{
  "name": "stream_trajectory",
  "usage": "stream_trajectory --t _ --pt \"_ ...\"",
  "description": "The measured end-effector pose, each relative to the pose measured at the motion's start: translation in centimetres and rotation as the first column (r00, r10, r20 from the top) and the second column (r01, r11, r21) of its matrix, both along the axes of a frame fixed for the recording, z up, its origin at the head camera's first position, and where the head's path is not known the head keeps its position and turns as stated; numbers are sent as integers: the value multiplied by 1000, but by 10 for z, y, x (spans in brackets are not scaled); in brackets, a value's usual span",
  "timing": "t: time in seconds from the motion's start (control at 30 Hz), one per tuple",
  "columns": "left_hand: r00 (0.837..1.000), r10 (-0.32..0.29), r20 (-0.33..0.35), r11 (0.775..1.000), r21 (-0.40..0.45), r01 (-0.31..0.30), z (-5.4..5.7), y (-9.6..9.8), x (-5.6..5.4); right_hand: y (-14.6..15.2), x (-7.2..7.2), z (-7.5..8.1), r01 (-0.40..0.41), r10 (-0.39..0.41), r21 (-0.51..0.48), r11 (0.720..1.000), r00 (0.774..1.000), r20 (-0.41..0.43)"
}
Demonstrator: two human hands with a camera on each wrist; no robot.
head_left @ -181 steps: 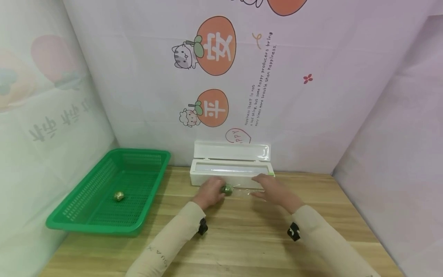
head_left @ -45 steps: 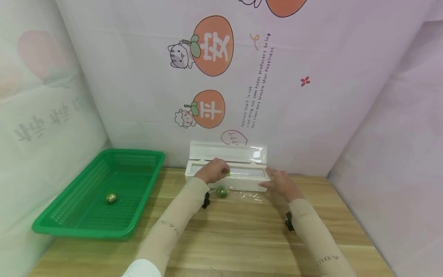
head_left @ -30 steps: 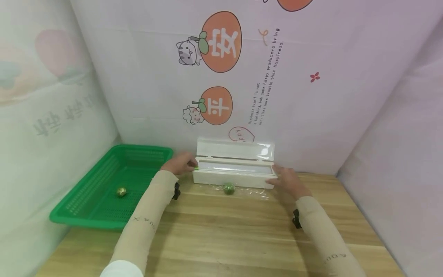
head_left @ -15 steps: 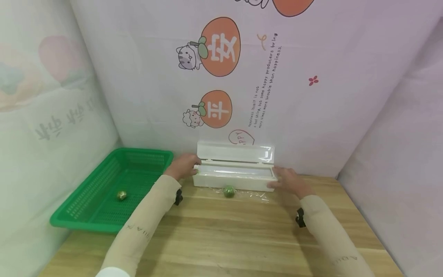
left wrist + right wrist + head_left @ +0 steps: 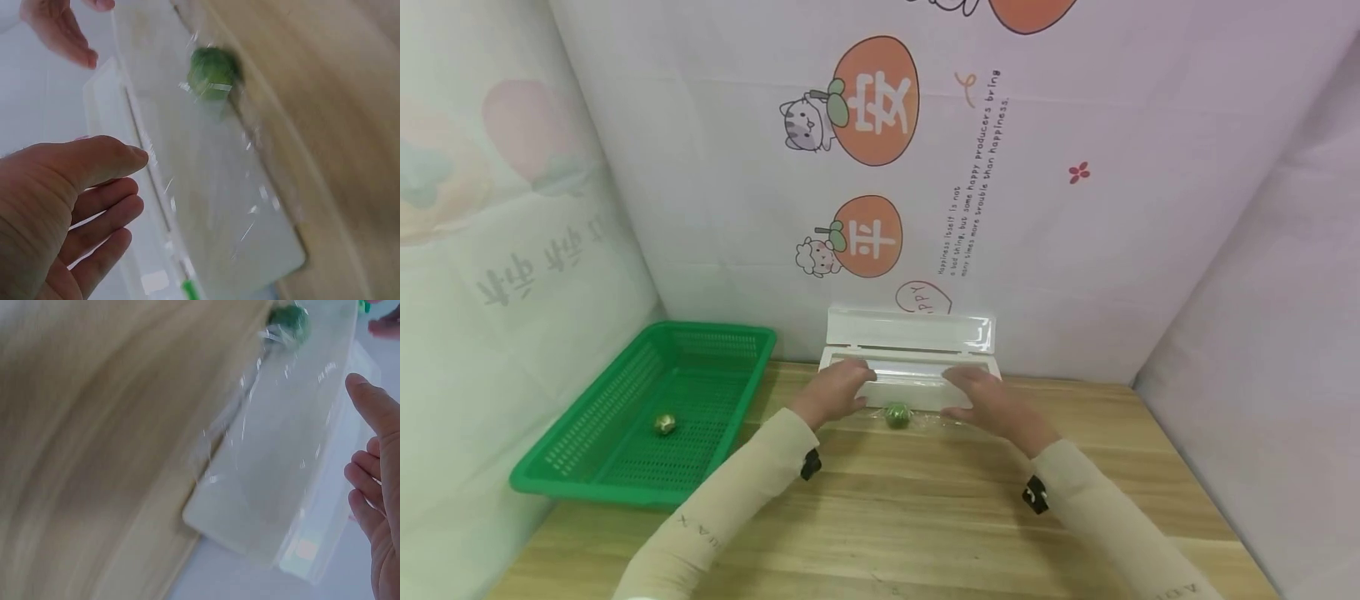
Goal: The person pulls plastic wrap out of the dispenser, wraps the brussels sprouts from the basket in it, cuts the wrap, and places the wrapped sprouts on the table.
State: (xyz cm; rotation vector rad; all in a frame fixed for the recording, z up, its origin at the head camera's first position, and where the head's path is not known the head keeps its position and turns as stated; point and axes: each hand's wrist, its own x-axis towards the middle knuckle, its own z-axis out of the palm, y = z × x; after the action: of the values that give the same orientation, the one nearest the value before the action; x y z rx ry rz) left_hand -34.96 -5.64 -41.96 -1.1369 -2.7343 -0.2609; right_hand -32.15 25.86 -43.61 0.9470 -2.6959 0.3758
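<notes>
A white cling film dispenser box (image 5: 913,394) stands against the back wall with its lid raised. Clear film (image 5: 240,412) hangs down its front onto the table, and a green ball (image 5: 898,415) wrapped in film sits at the foot of the box. Over the left part of the box is my left hand (image 5: 835,392), fingers loosely bent and thumb apart, with nothing in it. My right hand (image 5: 996,406) is at the right part in a like pose, also holding nothing. A green slide cutter (image 5: 189,289) shows at the box's left end.
On the left of the wooden table (image 5: 895,517) lies a green plastic basket (image 5: 602,492). Inside it is a small gold ball (image 5: 664,423). Fabric-covered walls enclose the table at the back and both sides.
The left hand took the green slider leftward along the box to its left end, then let go. Both hands have since moved inward over the box front. The green ball lies free of the hands.
</notes>
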Motion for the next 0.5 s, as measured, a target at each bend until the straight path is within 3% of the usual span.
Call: stream_trajectory --t 0.27,0.5 --pt "998 -37 45 994 102 32 -36 17 8 -36 3 -23 -154 154 2 988 985 -76" --pt "997 -63 -52 985 156 70 -60 27 5 -56 -3 -46 -210 207 -39 977 977 -59"
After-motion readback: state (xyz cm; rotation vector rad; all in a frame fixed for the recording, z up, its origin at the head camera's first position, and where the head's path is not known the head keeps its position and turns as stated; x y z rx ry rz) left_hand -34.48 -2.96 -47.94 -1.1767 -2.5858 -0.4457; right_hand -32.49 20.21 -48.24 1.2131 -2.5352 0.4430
